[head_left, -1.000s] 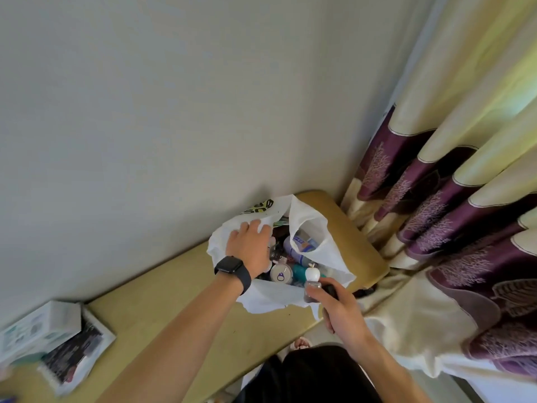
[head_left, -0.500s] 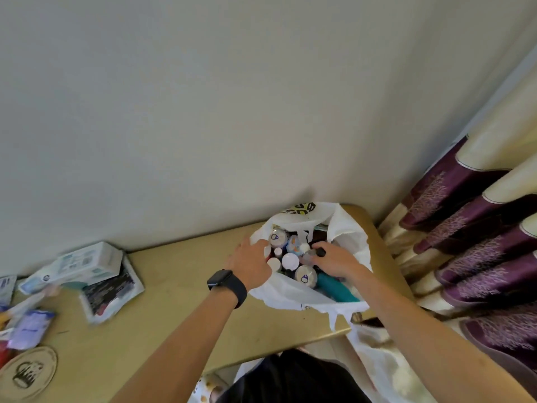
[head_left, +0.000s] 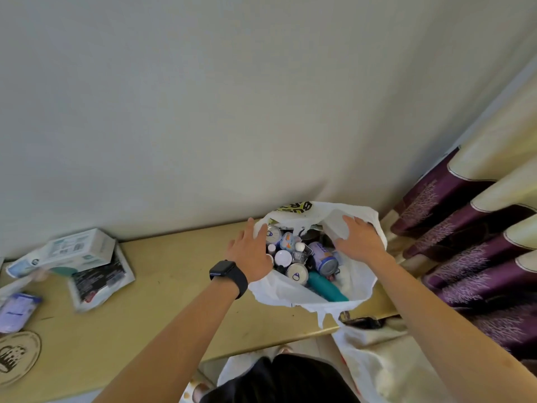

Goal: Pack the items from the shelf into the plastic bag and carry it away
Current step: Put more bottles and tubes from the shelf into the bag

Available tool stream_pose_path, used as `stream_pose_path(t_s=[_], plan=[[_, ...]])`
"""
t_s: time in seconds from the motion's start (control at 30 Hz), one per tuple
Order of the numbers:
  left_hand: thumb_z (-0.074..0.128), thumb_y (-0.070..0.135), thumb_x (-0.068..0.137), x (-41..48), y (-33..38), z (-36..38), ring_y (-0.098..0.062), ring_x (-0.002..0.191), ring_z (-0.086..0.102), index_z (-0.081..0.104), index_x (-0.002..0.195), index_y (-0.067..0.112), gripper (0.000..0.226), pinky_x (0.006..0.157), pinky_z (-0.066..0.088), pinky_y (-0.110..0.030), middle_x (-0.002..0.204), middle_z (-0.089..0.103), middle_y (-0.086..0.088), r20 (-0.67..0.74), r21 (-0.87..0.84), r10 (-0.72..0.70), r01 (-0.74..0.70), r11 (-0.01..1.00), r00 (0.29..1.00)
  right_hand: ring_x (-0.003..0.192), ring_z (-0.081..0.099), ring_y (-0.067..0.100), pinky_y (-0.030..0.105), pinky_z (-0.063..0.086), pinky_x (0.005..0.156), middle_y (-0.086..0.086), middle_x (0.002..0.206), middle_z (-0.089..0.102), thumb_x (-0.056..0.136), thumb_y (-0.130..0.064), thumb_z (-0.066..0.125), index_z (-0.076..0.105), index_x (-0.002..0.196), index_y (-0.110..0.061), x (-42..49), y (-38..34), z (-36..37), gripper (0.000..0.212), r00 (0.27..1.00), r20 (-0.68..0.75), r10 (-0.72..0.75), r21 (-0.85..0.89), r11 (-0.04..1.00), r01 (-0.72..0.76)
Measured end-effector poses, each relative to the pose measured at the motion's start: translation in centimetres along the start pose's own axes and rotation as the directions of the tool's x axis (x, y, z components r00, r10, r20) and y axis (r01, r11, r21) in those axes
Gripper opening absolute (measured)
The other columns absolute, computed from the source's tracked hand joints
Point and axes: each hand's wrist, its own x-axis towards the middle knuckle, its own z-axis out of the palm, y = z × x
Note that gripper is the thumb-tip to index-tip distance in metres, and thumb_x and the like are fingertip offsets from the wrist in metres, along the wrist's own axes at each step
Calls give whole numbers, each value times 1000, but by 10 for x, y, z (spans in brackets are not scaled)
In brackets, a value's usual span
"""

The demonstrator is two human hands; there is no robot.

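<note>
A white plastic bag (head_left: 290, 292) stands open at the right end of the tan shelf (head_left: 174, 292), against the wall. Inside it are several cans and small bottles, among them a purple can (head_left: 325, 257), a white-capped bottle (head_left: 283, 257) and a teal bottle (head_left: 328, 289) lying on its side. My left hand (head_left: 250, 251), with a black watch on the wrist, holds the bag's left rim. My right hand (head_left: 359, 242) lies spread on the bag's right rim and holds nothing.
Left on the shelf lie a white box (head_left: 78, 248), a dark printed packet (head_left: 101, 280), a blue pouch (head_left: 17, 309) and a round wooden coaster (head_left: 14, 356). Purple and cream curtains (head_left: 479, 228) hang close on the right. A small dark object (head_left: 363, 321) sits at the shelf's front edge.
My right hand brought a small white-capped bottle into the bag, let it go, and moved out to the bag's right rim. The view swung left, bringing the shelf's other items into sight.
</note>
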Motion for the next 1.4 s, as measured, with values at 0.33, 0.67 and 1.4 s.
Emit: stream_pose_path(t_s=[0.33, 0.67, 1.4], plan=[[43, 60, 93, -56, -36, 29, -15, 147, 17, 10, 155, 36, 74, 117, 18, -33, 163, 12, 8, -251, -369, -35, -62, 927, 967, 108, 56, 7, 17, 43, 91, -16, 121, 60, 90, -20, 66, 57, 133, -34, -118, -46, 16, 46, 895, -271, -355, 254, 870, 422], [42, 59, 94, -163, -165, 125, -20, 147, 20, 24, 153, 28, 69, 120, 17, -38, 162, 19, -1, 48, -357, -402, 391, 848, 914, 128, 45, 10, 29, 41, 107, -16, 133, 59, 94, -38, 40, 62, 129, -30, -183, -173, 150, 42, 658, 187, -729, 93, 680, 727], [34, 59, 96, -264, -485, 202, -24, 151, -9, -10, 154, 39, 75, 119, -2, -58, 160, -24, 6, 289, -342, -622, 685, 643, 728, 135, 39, 26, 42, 39, 108, 5, 148, 44, 96, -34, 46, 37, 147, -19, -173, -601, 350, 54, 324, 718, -616, -164, 303, 939]])
